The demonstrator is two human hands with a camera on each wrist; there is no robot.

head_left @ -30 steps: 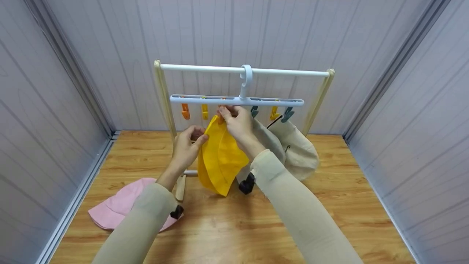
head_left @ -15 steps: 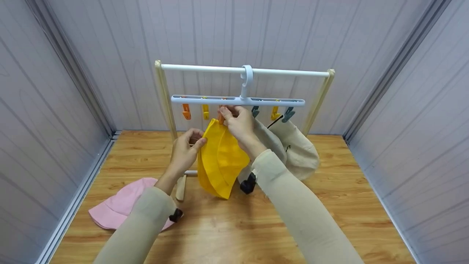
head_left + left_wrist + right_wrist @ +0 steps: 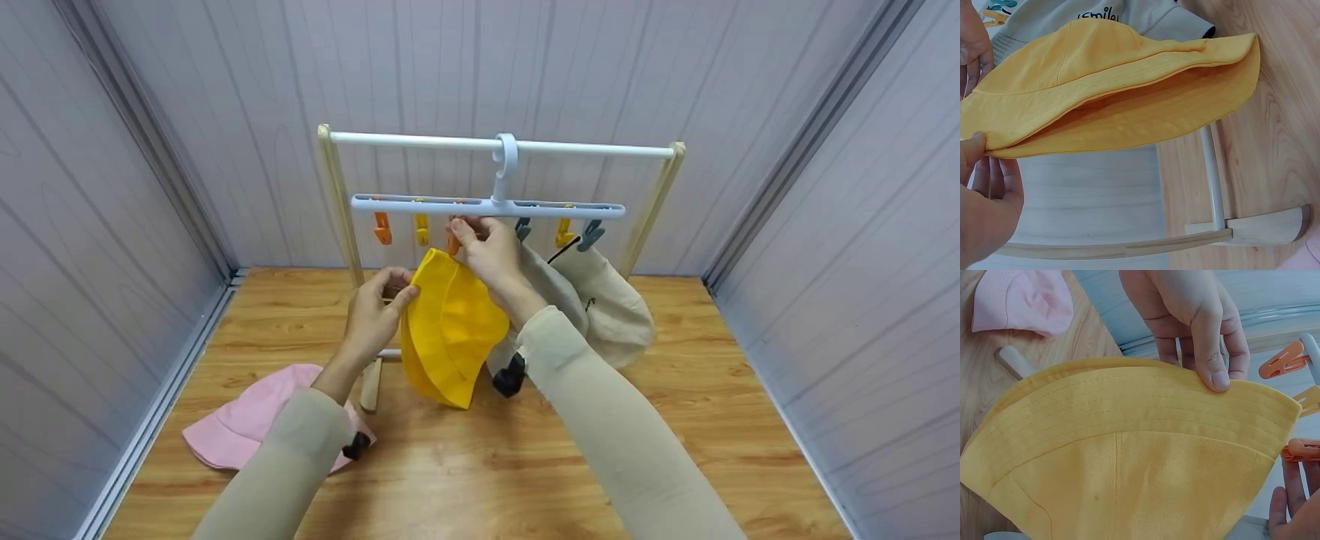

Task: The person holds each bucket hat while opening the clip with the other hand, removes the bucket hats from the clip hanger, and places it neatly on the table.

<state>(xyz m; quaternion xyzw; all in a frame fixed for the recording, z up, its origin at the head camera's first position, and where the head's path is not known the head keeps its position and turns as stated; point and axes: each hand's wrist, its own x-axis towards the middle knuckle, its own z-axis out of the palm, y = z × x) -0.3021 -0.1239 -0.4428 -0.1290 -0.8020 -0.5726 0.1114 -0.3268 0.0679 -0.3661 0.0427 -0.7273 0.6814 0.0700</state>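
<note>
A yellow bucket hat (image 3: 457,330) hangs folded flat. My left hand (image 3: 377,304) pinches its brim between thumb and fingers at the left edge. Beside the hat's top corner, my right hand (image 3: 491,251) pinches an orange clip (image 3: 454,241) under the pale blue hanger (image 3: 420,204). In the right wrist view the orange clip (image 3: 1303,449) is right at the hat's corner; I cannot tell whether its jaws hold cloth. Behind the right hand hang a grey hat (image 3: 551,281) and a beige hat (image 3: 619,315), the beige one from a dark green clip (image 3: 591,235).
The hanger hooks over the white rod (image 3: 600,148) of a wooden-sided rack (image 3: 334,187). Other clips hang along it, including an orange clip (image 3: 382,228) and a yellow clip (image 3: 421,229). A pink bucket hat (image 3: 247,420) lies on the wood-patterned floor (image 3: 465,480), left. Panel walls surround this space.
The yellow hat's top corner has shifted slightly down and left, beside the orange clip rather than behind it. My left hand moved with it; my right hand stays nearly still.
</note>
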